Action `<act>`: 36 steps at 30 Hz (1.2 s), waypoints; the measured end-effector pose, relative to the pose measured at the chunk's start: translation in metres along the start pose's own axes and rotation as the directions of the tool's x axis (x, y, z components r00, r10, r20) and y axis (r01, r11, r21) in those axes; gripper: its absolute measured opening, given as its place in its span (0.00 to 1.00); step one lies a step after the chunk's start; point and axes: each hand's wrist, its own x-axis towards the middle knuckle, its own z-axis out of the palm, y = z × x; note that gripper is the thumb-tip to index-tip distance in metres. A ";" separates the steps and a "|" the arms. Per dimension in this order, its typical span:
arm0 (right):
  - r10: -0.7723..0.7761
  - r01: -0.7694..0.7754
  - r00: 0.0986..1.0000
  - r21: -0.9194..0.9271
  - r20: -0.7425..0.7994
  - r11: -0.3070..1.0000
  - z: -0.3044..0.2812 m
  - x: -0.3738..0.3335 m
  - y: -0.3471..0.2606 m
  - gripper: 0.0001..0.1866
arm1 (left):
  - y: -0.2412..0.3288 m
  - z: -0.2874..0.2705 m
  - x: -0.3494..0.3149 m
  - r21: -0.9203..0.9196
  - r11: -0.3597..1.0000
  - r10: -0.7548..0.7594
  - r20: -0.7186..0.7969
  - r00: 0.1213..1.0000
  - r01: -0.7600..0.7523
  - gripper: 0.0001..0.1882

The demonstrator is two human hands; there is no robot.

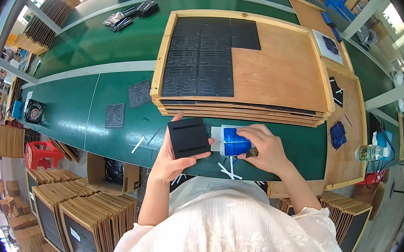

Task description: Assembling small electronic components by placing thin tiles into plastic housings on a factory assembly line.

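Note:
My left hand (163, 160) is closed around the edges of a square black plate (189, 137), which has two dark slots across its face. Just to its right, my right hand (269, 150) grips a flat bundle (235, 142) with a shiny blue surface and a pale border. A whitish tab (216, 138) bridges the gap between bundle and plate; I cannot tell what it is attached to. Below the bundle, several thin white strips (229, 172) lie at the bench edge. Two patterned dark square plates (115, 116) rest on the green bench to the left.
Beyond my hands stands a stack of wooden trays (281, 77), the top one partly covered with black plates (202, 57). At right are another wooden tray (348, 162), a blue pile (338, 134) and a clear bottle (371, 153). A small fan (34, 111) stands far left.

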 end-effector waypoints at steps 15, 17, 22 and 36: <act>-0.003 0.001 0.996 0.021 0.090 1.000 -0.003 0.007 0.004 0.36 | -0.013 0.000 0.008 0.157 0.985 0.080 -0.035 0.996 -0.074 0.55; -0.011 0.008 0.997 0.039 0.077 0.999 -0.005 0.007 0.004 0.36 | -0.016 -0.002 0.009 0.194 0.979 0.078 -0.044 0.996 -0.068 0.55; -0.045 0.042 0.998 0.094 0.034 0.995 -0.021 0.012 -0.005 0.36 | -0.026 -0.001 0.013 0.206 0.977 0.066 -0.089 0.994 -0.047 0.54; -0.151 0.159 0.986 0.126 -0.066 0.979 -0.024 0.031 -0.034 0.41 | -0.042 0.028 0.018 0.334 0.941 -0.053 -0.008 0.999 0.053 0.55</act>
